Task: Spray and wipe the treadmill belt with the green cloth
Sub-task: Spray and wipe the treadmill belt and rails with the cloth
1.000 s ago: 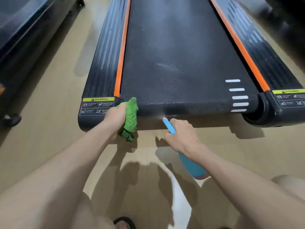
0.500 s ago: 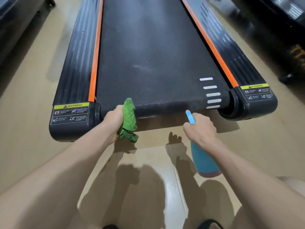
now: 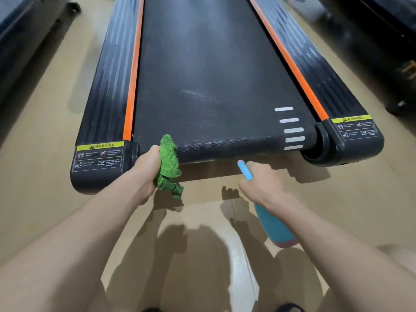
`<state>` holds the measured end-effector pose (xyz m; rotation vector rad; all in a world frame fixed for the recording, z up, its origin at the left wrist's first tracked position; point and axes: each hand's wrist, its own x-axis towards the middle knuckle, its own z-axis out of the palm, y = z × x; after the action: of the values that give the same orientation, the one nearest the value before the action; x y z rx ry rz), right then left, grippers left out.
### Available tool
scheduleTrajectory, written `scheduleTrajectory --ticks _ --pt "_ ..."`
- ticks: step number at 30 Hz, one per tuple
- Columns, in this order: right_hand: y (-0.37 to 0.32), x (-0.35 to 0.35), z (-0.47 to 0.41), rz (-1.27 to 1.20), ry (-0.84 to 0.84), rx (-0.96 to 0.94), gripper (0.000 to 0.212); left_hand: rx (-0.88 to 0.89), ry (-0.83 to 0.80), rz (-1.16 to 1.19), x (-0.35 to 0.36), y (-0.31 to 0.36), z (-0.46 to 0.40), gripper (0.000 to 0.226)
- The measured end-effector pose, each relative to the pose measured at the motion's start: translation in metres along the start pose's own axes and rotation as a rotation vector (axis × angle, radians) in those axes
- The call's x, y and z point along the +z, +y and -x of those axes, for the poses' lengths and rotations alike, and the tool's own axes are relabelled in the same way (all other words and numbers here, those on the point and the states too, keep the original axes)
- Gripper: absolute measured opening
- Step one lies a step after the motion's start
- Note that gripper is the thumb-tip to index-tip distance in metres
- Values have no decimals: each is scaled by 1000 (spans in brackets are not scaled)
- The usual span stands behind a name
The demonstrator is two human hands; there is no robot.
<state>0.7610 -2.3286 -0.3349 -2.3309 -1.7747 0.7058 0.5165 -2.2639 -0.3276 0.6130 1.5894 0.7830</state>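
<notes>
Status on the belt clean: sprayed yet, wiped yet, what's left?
Done: little that shows. The treadmill belt carries one faint pale smear mid-belt; spray or dust, cannot tell. In hand: the left hand presses the green cloth against the belt's near-left end; the right hand aims the blue spray bottle, nozzle toward the near edge. Left: wiping nearly the whole length.

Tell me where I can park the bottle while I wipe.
Bare floor between the hands, below the belt end. More floor left of the treadmill. Crowded: belt's near edge, where left hand grips the cloth and right hand aims the bottle.
</notes>
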Motion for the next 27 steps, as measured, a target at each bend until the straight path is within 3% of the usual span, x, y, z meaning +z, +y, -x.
scheduleTrajectory --ticks 3,16,25,27 --pt "-27 18 8 -13 -41 -97 17 3 17 21 -6 2 2 20" --pt "-84 48 15 40 -96 -287 27 14 40 110 -36 4 1 27" --pt "-41 -8 -1 46 -9 198 8 -31 -53 145 -21 1 -7 27" --pt "-21 -30 -4 62 58 287 13 -52 -95 146 -12 1 -3 26"
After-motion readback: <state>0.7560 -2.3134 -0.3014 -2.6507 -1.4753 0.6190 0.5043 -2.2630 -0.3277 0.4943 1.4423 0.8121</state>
